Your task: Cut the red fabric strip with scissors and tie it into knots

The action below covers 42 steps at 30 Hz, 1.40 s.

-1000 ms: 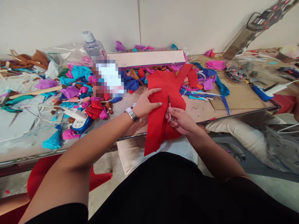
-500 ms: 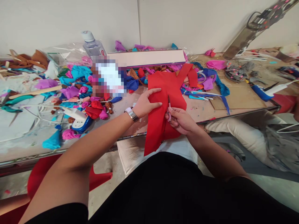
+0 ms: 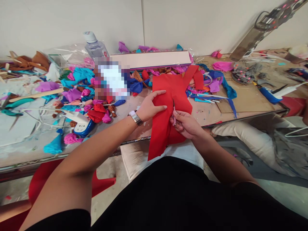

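A large piece of red fabric (image 3: 166, 86) lies over the table's front edge, and its lower end hangs down toward my lap. My right hand (image 3: 184, 123) grips a small pair of scissors with pink handles (image 3: 174, 120). Their blades point away from me at a slit in the fabric, which runs back toward my body. On the fabric's left side rests my left hand (image 3: 152, 104), thumb and index finger stretched out and apart; its other fingers are mostly hidden. A metal-banded watch (image 3: 135, 117) is on the left wrist.
Left of the fabric lie many bunched cloth pieces (image 3: 72, 94) and a blue-and-white power strip (image 3: 84, 126). Behind stand a plastic bottle (image 3: 95, 48) and a long pale box (image 3: 154, 59). Cardboard (image 3: 240, 99) lies on the right, near another person's trousered leg (image 3: 247, 134).
The scissor blades look more closed and sunk into the slit, with less of them showing. Both hands stay almost in place.
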Each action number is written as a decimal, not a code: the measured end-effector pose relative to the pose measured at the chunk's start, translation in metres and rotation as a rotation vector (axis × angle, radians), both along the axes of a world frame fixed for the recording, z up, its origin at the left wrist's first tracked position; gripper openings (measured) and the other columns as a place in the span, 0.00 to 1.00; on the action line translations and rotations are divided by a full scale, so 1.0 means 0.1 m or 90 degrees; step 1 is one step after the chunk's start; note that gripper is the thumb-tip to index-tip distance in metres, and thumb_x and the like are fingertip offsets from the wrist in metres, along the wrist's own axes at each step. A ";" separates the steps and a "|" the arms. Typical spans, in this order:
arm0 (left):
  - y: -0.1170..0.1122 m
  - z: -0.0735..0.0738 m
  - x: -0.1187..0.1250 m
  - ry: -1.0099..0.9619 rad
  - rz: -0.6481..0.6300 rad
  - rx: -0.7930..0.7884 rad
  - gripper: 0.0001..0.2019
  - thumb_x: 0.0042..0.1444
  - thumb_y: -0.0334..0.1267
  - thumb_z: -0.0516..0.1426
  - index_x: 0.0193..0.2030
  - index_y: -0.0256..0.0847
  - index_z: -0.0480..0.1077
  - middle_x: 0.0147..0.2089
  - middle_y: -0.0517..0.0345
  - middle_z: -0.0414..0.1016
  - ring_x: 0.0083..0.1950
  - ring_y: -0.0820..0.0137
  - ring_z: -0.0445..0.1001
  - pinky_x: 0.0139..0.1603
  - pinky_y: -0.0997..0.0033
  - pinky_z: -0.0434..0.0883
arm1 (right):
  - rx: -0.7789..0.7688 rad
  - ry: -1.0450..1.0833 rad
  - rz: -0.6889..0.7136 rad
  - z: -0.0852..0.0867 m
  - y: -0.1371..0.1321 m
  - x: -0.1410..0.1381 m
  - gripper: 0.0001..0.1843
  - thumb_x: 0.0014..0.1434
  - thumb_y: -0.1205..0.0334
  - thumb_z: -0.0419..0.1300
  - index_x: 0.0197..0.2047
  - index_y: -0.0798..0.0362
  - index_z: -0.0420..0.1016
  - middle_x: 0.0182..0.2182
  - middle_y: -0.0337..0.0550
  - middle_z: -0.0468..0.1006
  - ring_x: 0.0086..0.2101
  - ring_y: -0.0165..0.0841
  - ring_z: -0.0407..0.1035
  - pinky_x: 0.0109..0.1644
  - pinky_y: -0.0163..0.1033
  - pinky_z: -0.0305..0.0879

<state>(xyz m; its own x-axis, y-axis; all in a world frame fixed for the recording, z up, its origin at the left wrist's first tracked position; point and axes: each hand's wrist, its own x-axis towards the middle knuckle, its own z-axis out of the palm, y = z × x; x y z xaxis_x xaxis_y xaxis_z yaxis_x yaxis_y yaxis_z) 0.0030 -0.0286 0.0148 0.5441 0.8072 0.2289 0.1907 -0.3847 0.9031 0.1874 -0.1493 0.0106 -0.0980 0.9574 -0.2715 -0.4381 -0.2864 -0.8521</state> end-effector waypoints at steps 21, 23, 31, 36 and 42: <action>0.01 -0.01 0.00 -0.004 0.004 -0.002 0.34 0.52 0.40 0.68 0.67 0.43 0.73 0.71 0.50 0.75 0.72 0.56 0.73 0.78 0.49 0.65 | 0.002 -0.016 0.011 0.04 -0.05 0.00 0.27 0.54 0.43 0.79 0.32 0.55 0.71 0.27 0.35 0.76 0.16 0.16 0.51 0.18 0.29 0.44; 0.01 -0.01 0.00 -0.007 0.003 -0.002 0.34 0.52 0.40 0.69 0.67 0.43 0.73 0.72 0.50 0.75 0.73 0.55 0.72 0.79 0.50 0.64 | 0.002 -0.015 0.011 0.04 -0.06 0.00 0.27 0.54 0.44 0.79 0.32 0.55 0.71 0.26 0.35 0.76 0.15 0.16 0.51 0.18 0.29 0.44; -0.02 0.01 0.01 -0.010 0.002 -0.022 0.35 0.52 0.40 0.68 0.68 0.43 0.72 0.72 0.50 0.74 0.74 0.56 0.71 0.79 0.50 0.63 | -0.014 0.004 -0.001 0.05 -0.09 0.01 0.26 0.54 0.45 0.79 0.32 0.56 0.72 0.28 0.36 0.77 0.15 0.16 0.53 0.18 0.29 0.43; -0.02 0.03 0.01 -0.002 -0.013 -0.013 0.35 0.52 0.40 0.68 0.68 0.42 0.71 0.73 0.50 0.73 0.74 0.55 0.71 0.80 0.50 0.63 | -0.019 -0.004 -0.002 0.06 -0.05 0.03 0.27 0.53 0.44 0.80 0.31 0.56 0.72 0.27 0.36 0.77 0.15 0.17 0.53 0.17 0.29 0.43; -0.02 0.02 0.00 -0.009 -0.025 -0.015 0.35 0.52 0.40 0.68 0.69 0.41 0.71 0.73 0.49 0.73 0.74 0.55 0.71 0.80 0.51 0.63 | -0.021 -0.009 -0.010 0.07 0.02 0.06 0.29 0.47 0.42 0.82 0.29 0.56 0.73 0.26 0.36 0.78 0.15 0.17 0.53 0.17 0.28 0.42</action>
<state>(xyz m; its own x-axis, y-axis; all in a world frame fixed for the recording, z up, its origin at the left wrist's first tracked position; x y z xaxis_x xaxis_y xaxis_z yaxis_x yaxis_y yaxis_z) 0.0035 -0.0305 0.0167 0.5726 0.7903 0.2182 0.1631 -0.3706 0.9143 0.1939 -0.1477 0.0178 -0.0791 0.9492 -0.3045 -0.4300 -0.3081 -0.8486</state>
